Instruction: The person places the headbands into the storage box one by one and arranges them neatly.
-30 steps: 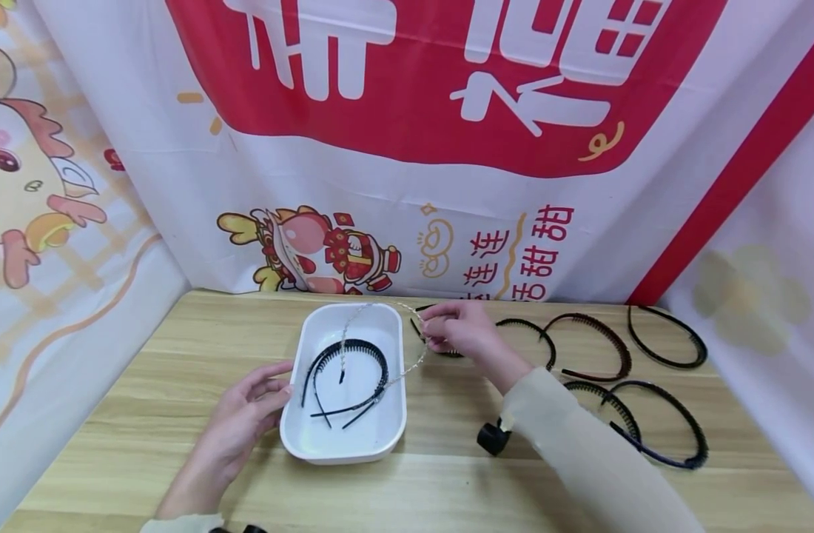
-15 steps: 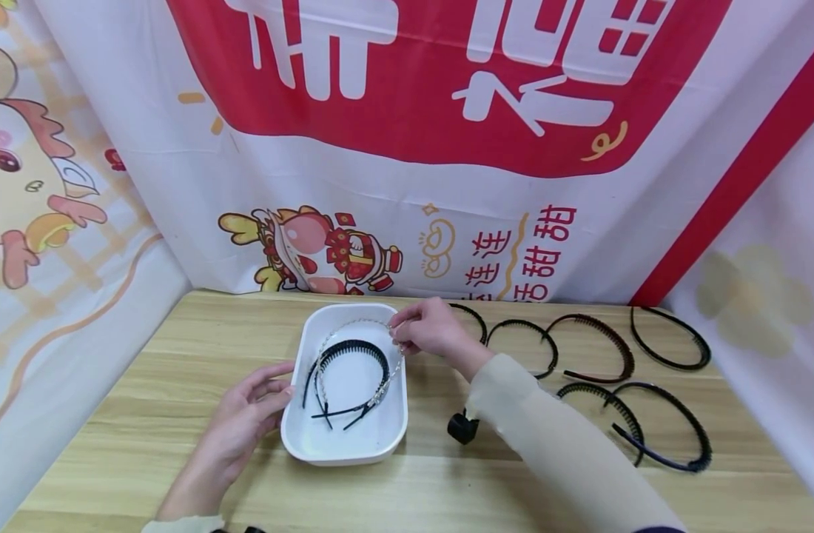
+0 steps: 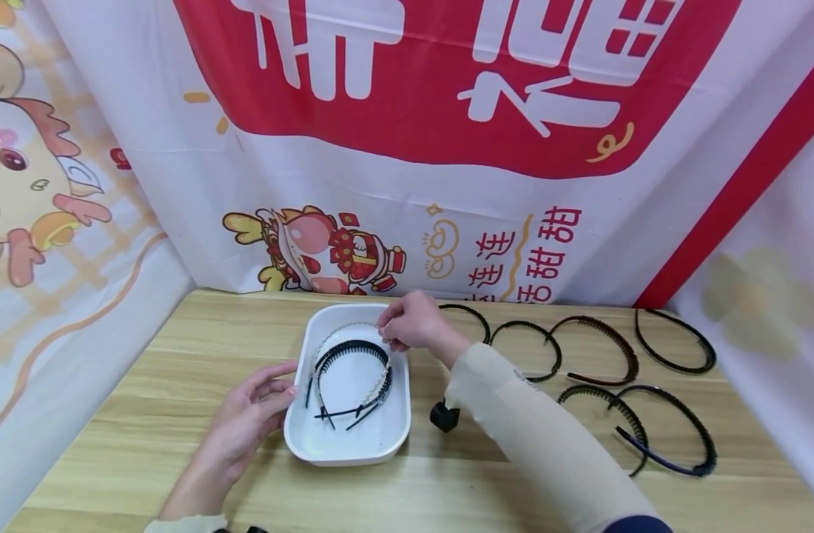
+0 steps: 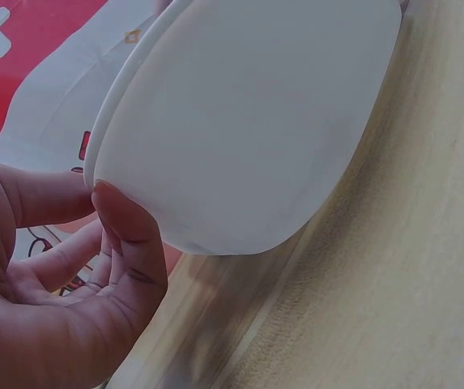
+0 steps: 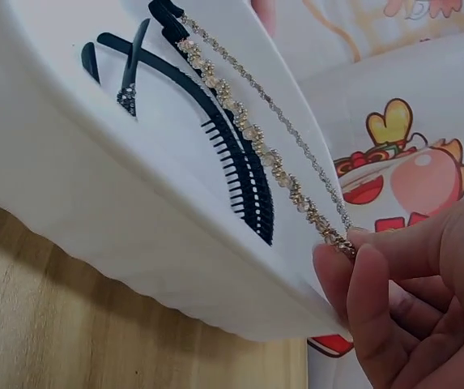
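A white plastic tub point(image 3: 343, 449) stands on the table, with several black headbands point(image 3: 354, 346) inside. My right hand point(image 3: 416, 322) is over its far right rim and pinches a beaded, gold-coloured headband point(image 5: 276, 168) between thumb and fingertips. That headband's arch is at the fingers and its black-tipped ends reach down among the black ones, as the right wrist view shows. At the tub's left side, my left hand point(image 3: 247, 414) holds the rim with bent thumb and index finger; in the left wrist view the thumb point(image 4: 126, 215) lies against the outer wall.
To the right on the wooden table point(image 3: 447, 488) lie several more headbands, among them a brown one point(image 3: 627, 348), a thin black one point(image 3: 680, 363) and a dark blue one point(image 3: 696, 429). A printed cloth point(image 3: 407, 244) hangs behind.
My right hand has moved left to the tub's rim, bringing the beaded headband over and down into the tub. My left hand keeps its place at the left side.
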The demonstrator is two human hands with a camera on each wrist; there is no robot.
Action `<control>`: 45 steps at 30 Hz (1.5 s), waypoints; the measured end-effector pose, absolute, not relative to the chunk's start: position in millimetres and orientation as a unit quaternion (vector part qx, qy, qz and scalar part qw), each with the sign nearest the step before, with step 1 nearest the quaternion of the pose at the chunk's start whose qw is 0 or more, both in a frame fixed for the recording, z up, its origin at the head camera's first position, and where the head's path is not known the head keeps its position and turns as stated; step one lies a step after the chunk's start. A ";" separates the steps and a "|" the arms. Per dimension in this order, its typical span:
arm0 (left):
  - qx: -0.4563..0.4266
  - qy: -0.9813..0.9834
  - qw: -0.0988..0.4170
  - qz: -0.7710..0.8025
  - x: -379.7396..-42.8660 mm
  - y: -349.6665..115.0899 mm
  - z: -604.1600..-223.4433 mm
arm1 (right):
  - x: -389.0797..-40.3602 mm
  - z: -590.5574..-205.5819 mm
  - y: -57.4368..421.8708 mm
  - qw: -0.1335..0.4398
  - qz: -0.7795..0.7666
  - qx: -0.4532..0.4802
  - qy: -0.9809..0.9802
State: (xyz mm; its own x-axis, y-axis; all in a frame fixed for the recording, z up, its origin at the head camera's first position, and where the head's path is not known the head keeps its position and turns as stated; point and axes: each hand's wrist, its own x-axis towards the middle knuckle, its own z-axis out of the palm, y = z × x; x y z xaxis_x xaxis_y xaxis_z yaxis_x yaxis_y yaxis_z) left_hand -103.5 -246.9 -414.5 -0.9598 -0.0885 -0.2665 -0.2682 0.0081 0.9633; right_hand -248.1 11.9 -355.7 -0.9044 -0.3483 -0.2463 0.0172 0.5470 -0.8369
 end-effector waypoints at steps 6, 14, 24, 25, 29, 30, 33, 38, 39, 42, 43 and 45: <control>-0.119 0.706 0.063 0.695 -102.9 -246.4 -415.3 | -247.2 -355.7 5.6 0.194 -0.438 -0.096 0.873; -0.120 0.706 0.065 0.695 -102.8 -247.4 -415.0 | -246.7 -354.1 1.6 0.183 -0.406 -0.096 0.890; -0.122 0.706 0.066 0.694 -103.5 -247.4 -415.4 | -246.6 -352.7 -1.7 0.179 -0.389 -0.091 0.899; -0.123 0.707 0.067 0.694 -103.5 -247.3 -415.3 | -246.6 -352.5 -2.1 0.177 -0.388 -0.091 0.900; -0.125 0.707 0.067 0.693 -103.6 -247.2 -415.3 | -246.7 -352.7 -3.8 0.171 -0.376 -0.089 0.906; -0.126 0.706 0.067 0.693 -103.7 -247.2 -415.3 | -246.7 -352.9 -4.1 0.170 -0.373 -0.088 0.908; -0.126 0.705 0.067 0.694 -103.7 -247.4 -415.0 | -246.6 -354.4 -5.1 0.161 -0.365 -0.088 0.913; -0.127 0.706 0.070 0.693 -103.7 -247.7 -414.6 | -245.4 -357.2 -7.2 0.132 -0.315 -0.113 0.933; -0.128 0.706 0.070 0.693 -103.8 -247.8 -414.6 | -245.1 -357.8 -8.1 0.124 -0.295 -0.122 0.940; -0.128 0.707 0.070 0.692 -103.8 -247.8 -414.6 | -243.9 -358.7 -10.8 0.101 -0.237 -0.145 0.955; -0.128 0.706 0.070 0.693 -103.8 -247.7 -414.6 | -243.4 -358.8 -11.7 0.095 -0.222 -0.149 0.959; -0.127 0.706 0.069 0.693 -103.9 -247.6 -414.7 | -242.5 -358.5 -13.0 0.086 -0.202 -0.155 0.963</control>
State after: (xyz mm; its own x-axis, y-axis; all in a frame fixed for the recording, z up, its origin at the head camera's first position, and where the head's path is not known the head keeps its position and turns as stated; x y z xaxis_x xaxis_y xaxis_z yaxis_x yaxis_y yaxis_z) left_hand -103.9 -247.6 -414.7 -0.9580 -0.0837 -0.2744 -0.2759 0.0072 0.9612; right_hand -242.5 -13.0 -358.5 -0.9372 -0.3331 -0.1038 -0.2633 0.8704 -0.4160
